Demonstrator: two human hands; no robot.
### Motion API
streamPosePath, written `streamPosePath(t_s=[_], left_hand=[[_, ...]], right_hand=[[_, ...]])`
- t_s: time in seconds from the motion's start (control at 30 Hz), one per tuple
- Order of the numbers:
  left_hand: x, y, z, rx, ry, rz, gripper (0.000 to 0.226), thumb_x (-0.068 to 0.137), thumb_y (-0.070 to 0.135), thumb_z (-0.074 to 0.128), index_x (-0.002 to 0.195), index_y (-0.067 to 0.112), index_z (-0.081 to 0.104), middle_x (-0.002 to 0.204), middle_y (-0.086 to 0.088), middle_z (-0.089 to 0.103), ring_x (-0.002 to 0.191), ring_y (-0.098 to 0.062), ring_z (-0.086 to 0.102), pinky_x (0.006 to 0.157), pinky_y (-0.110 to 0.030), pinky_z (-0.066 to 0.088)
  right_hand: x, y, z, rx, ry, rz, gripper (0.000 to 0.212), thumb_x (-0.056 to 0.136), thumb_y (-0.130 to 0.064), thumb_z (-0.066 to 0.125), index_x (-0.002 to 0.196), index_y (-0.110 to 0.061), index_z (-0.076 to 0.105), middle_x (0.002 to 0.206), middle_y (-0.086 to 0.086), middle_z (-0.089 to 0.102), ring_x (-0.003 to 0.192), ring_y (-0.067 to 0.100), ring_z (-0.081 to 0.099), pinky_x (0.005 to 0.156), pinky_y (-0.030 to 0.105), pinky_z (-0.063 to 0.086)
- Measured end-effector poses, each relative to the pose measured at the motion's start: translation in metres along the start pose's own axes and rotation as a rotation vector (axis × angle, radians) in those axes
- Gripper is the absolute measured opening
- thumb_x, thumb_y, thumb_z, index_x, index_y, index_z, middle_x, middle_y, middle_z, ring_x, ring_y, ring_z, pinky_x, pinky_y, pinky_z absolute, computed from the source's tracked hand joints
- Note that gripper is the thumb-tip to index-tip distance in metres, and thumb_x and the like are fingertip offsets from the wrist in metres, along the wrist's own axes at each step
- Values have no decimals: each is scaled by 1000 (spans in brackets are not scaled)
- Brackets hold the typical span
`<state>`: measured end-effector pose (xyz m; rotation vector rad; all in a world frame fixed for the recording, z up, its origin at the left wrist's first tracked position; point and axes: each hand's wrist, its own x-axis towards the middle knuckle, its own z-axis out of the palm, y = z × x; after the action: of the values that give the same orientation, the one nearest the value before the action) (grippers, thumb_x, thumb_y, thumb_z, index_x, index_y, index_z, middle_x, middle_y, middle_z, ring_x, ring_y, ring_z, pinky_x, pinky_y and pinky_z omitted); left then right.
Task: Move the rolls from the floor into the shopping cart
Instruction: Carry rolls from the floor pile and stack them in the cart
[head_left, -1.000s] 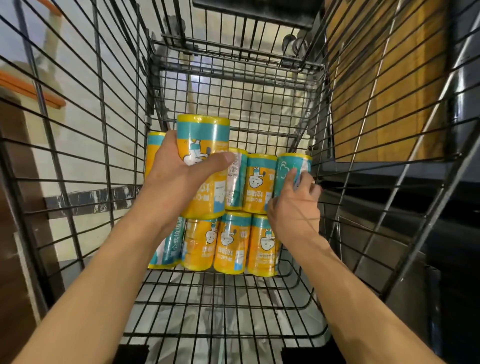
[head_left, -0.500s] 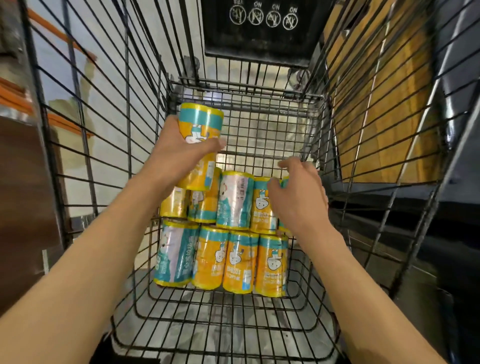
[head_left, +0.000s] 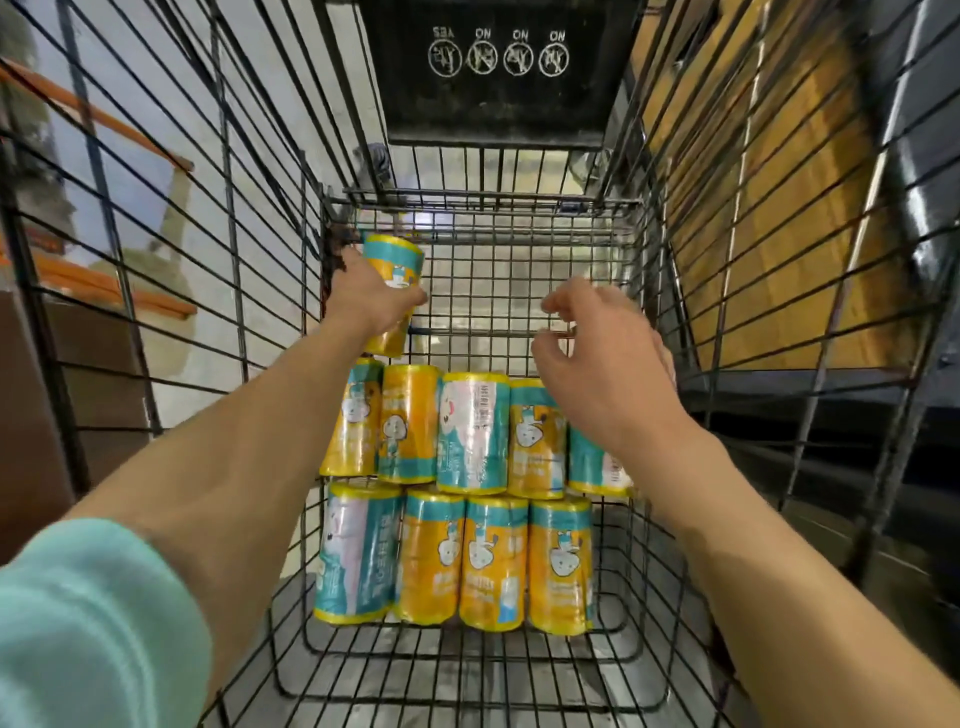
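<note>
Nine yellow-and-teal plastic-wrapped rolls (head_left: 457, 499) are already stacked in the black wire shopping cart (head_left: 519, 691), lying in two rows: four in the near row and five in the row just behind it. A tenth yellow-and-teal roll (head_left: 393, 260) is in the left hand (head_left: 371, 306), fingers wrapped round its middle, held up above the far-left end of the pile and close to the cart's left wall. The right hand (head_left: 597, 358) holds nothing, fingers loosely curled, hovering over the right end of the far row.

So the step looks like starting a third row at the far left. My take on doing it well: lay the roll down on its side in the same orientation as the others, snug against the left wall and touching the row in front so it can't roll away. Lower it all the way before letting go; that slick wrap will probably slide if dropped. The free hand seems well placed to steady the far row, since the rightmost roll there sits a bit crooked and could get nudged out of line. Can't see the floor or any rolls left on it from here, so no idea how many remain.
</note>
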<state>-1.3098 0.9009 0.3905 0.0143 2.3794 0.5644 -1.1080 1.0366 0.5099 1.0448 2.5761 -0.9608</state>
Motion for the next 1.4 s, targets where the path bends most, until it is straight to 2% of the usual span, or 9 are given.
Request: streamPosePath(t_s=[0.37, 0.5, 0.6, 0.7, 0.77, 0.87, 1.0, 1.2, 1.4], left_hand=[[3, -9, 9, 291, 96, 20, 101, 81, 47, 79, 152, 5, 20, 142, -25, 44, 132, -43, 45, 109, -51, 42], [-22, -9, -6, 536, 150, 216, 85, 89, 45, 71, 148, 3, 27, 138, -26, 45, 129, -44, 46, 103, -53, 43], [-50, -6, -19, 809, 171, 400, 69, 92, 44, 63, 141, 3, 37, 131, -25, 51, 120, -43, 50, 96, -51, 45], [-90, -3, -32, 926, 53, 487, 63, 93, 44, 59, 140, 7, 39, 128, -21, 54, 115, -40, 54, 92, -49, 47], [-125, 4, -42, 950, -63, 514, 67, 94, 45, 57, 146, 10, 34, 132, -16, 54, 118, -37, 53, 95, -49, 47], [-183, 25, -57, 963, -150, 568, 61, 95, 43, 56, 146, 16, 35, 137, -11, 52, 125, -34, 49, 101, -51, 43], [-250, 48, -83, 893, -87, 699, 57, 98, 47, 49, 145, 18, 36, 138, -7, 50, 125, -31, 51, 97, -46, 45], [-323, 39, -121, 868, -41, 886, 57, 98, 46, 49, 146, 18, 39, 145, -7, 46, 132, -29, 45, 107, -38, 38], [-383, 15, -168, 833, -53, 1116, 57, 96, 47, 54, 142, 17, 41, 139, -11, 51, 130, -31, 48, 104, -41, 44]], right_hand=[[10, 11, 7, -177, -119, -43, 29, 96, -32, 53, 123, -20, 55, 120, 5, 56, 113, 30, 54, 79, 38, 37], [6, 9, 7, -200, -149, -59, 29, 97, -31, 53, 123, -18, 56, 121, 6, 55, 116, 31, 52, 81, 39, 39], [-1, 6, 7, -219, -148, -84, 31, 97, -30, 52, 126, -18, 56, 124, 7, 58, 119, 32, 53, 92, 44, 46], [-12, 1, -1, -224, -166, -110, 38, 96, -29, 53, 132, -17, 53, 129, 9, 59, 125, 33, 52, 102, 47, 47], [-28, -1, -13, -264, -182, -136, 42, 96, -30, 54, 135, -15, 52, 126, 10, 59, 121, 35, 54, 102, 47, 47], [-62, -8, -36, -302, -115, -185, 43, 91, -31, 55, 126, -7, 58, 110, 15, 66, 106, 41, 61, 86, 48, 50], [-114, -24, -75, -393, -132, -138, 46, 92, -46, 50, 128, -17, 54, 119, 8, 67, 116, 33, 60, 95, 44, 50], [-200, -46, -115, -410, 54, -88, 47, 91, -49, 56, 126, -17, 60, 118, 6, 69, 121, 30, 55, 102, 38, 42], [-316, -84, -112, -339, 225, 93, 52, 88, -55, 57, 123, -17, 62, 119, 9, 66, 120, 32, 58, 98, 42, 48]])
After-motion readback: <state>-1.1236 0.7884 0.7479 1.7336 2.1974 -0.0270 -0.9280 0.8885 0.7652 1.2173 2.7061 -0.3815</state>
